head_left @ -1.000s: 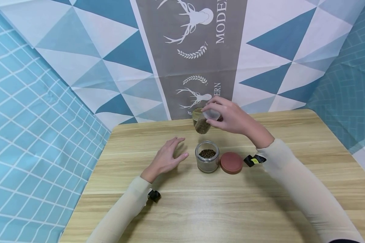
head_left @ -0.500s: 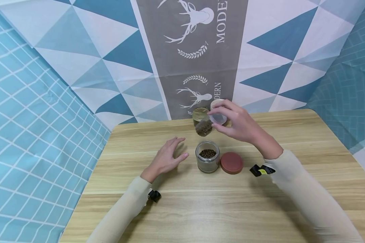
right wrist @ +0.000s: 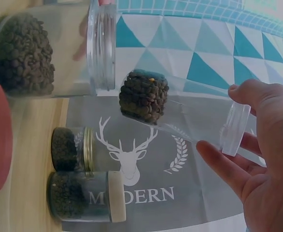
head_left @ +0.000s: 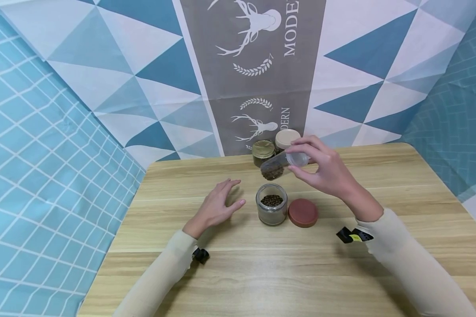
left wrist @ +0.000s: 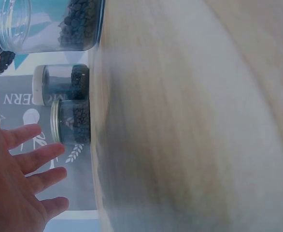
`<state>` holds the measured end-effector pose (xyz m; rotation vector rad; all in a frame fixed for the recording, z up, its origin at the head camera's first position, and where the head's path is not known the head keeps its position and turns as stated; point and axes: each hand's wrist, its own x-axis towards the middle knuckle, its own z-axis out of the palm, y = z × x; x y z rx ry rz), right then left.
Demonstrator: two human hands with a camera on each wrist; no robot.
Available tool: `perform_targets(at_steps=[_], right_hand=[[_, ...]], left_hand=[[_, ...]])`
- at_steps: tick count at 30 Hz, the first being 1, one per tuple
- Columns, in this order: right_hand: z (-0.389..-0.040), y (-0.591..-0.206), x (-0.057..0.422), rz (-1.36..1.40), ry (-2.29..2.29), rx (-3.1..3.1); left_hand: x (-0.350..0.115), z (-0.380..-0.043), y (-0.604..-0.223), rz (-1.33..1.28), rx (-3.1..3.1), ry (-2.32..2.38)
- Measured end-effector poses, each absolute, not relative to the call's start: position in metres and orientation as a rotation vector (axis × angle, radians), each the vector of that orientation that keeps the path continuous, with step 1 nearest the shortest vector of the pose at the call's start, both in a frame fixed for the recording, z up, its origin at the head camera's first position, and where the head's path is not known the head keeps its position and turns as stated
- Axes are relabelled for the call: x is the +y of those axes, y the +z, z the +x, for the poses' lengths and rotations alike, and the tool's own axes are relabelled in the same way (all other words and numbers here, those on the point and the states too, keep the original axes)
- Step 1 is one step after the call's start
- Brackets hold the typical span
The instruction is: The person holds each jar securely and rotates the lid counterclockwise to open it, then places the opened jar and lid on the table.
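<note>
My right grip (head_left: 327,169) is closed in a pinch near the rim of a clear cup (head_left: 275,165), thumb on one side and fingers on the other. I have the cup in the air, tilted, its low end full of dark beans (right wrist: 144,96) and higher than the mouth of the glass jar (head_left: 271,216). That jar stands upright on the counter (head_left: 281,273), lidless, with more beans inside. My left grip (head_left: 216,204) is spread wide, fingers apart, over the counter on the jar's left, clear of it. Just beside the jar on its right lies a red lid (head_left: 303,213). Farther back, near the patterned cloth (head_left: 258,83), I see a gold-lidded jar (head_left: 263,154) and a cream-lidded jar (head_left: 287,137) standing side by side, both holding dark contents.
</note>
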<state>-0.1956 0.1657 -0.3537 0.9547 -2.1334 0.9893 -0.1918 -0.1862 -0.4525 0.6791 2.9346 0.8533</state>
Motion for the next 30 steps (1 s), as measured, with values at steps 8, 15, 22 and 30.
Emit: perform_targets(at_steps=[8, 15, 22, 30], right_hand=[[-0.194, -0.36, 0.172, 0.925, 1.018, -2.124], [-0.193, -0.364, 0.173, 0.906, 1.027, -2.128], [-0.191, -0.366, 0.172, 0.892, 1.042, -2.125], [-0.189, -0.37, 0.17, 0.888, 1.061, -2.125]], left_hand=[[-0.182, -0.193, -0.446, 0.69, 2.936, 0.838], [-0.177, -0.196, -0.424, 0.745, 2.986, 0.803], [-0.174, -0.2, -0.407, 0.824, 3.03, 0.799], [-0.157, -0.203, -0.396, 0.916, 3.043, 0.772]])
